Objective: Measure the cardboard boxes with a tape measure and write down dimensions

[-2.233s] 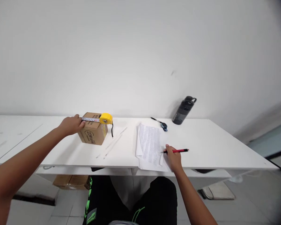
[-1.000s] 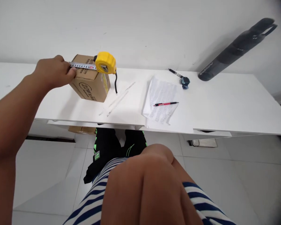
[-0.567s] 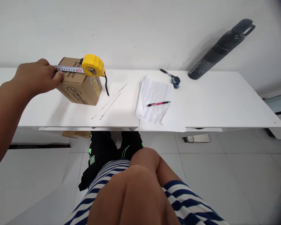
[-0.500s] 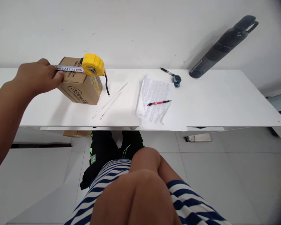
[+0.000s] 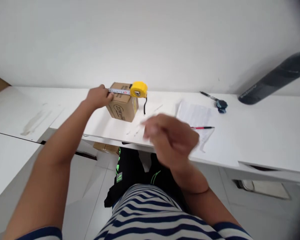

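Observation:
My left hand (image 5: 98, 96) is closed on the end of the tape measure's blade, pinching it at the left top edge of a brown cardboard box (image 5: 121, 111). The numbered blade lies across the box top. At the right edge of the box rests the yellow case of the tape measure (image 5: 139, 89), its black strap hanging down. My right hand (image 5: 171, 138) is above the desk's front edge, between the box and the papers. It is blurred by motion with its fingers partly curled, and whether they hold anything does not show clearly.
Printed papers (image 5: 198, 113) lie right of the box, with a red and black pen (image 5: 202, 127) on them. Behind are a black pen (image 5: 208, 95) and a dark blue lumpy object (image 5: 221, 106). A dark bottle (image 5: 272, 78) stands by the wall on the white desk (image 5: 272, 133).
My right hand has come up from my lap to over the desk edge. The view has shifted left, so everything sits further right. The left hand still holds the tape on the box.

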Demonstrator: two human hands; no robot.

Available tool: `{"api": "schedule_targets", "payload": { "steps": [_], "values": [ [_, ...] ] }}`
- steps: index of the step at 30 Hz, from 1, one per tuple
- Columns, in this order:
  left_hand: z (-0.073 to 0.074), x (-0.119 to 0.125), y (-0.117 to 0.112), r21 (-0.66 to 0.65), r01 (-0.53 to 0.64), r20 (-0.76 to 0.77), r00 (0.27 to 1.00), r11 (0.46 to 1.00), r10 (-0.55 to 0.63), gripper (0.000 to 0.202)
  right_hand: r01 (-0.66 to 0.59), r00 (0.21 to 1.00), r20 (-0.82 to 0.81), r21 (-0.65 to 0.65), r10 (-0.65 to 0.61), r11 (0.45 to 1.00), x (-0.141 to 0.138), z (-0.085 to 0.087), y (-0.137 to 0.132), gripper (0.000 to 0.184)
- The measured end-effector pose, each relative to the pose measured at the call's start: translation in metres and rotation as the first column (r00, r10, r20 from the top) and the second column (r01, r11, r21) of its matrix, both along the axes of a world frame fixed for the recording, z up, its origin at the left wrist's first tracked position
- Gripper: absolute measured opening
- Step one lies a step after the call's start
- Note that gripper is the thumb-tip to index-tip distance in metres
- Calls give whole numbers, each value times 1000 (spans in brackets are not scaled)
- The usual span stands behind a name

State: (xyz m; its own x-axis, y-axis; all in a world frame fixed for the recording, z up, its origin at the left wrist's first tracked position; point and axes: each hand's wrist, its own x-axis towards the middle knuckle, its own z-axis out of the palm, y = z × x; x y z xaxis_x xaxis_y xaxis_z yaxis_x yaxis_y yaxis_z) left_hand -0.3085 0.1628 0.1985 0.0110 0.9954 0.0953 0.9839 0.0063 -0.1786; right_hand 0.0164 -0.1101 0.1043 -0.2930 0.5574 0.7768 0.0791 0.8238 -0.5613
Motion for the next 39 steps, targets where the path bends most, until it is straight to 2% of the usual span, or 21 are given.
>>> {"api": "schedule_targets", "payload": {
  "steps": [2,4,6,7,8,10,12,15,19,22,25,30,32,34,36,39],
  "values": [
    [0,-2,2,36,-53,93,994,998,50,60,185,982,-45,7,-184,983,-35,23,116,40],
    [-2,-5,6,44,-170,234,960,984,155,58,340,940,27,-39,-339,940,-69,44,212,58],
    [-6,-9,10,76,-293,427,873,953,234,43,380,916,178,-91,-361,920,-92,55,271,80],
    [-10,-11,12,79,-357,555,791,931,256,35,353,917,243,-130,-316,926,-98,56,286,82],
    [-14,-14,14,81,-377,606,754,923,254,33,324,921,281,-166,-270,931,-102,55,293,77],
    [-24,-20,15,78,-376,681,697,923,226,34,286,932,290,-222,-217,932,-105,47,294,61],
    [-33,-24,16,88,-358,740,648,930,180,35,282,941,258,-243,-219,928,-105,39,289,48],
    [-43,-28,15,132,-359,797,593,924,117,32,283,945,236,-253,-225,925,-105,36,283,44],
    [-45,-26,11,180,-381,843,535,907,57,27,278,949,232,-281,-216,919,-107,39,281,44],
    [-38,-24,7,186,-372,876,483,909,19,25,273,955,200,-295,-221,916,-106,36,278,43],
    [-25,-22,1,178,-328,910,413,928,-29,27,259,965,137,-348,-224,901,-105,30,275,44],
    [1,-27,-24,168,-237,944,319,957,-86,33,128,987,-26,-486,-161,865,-94,26,264,50],
    [4,-31,-42,155,-216,951,297,964,-86,35,78,995,-28,-440,-100,895,-84,29,256,50],
    [0,-33,-63,138,-218,958,275,966,-75,36,42,999,41,-343,-30,938,-73,34,250,46],
    [-11,-33,-83,121,-234,970,233,965,-65,36,34,986,168,-219,4,975,-62,43,250,39],
    [-32,-29,-103,129,-282,978,197,951,-74,35,55,910,410,43,-68,998,-57,67,267,31]
  ]
}}
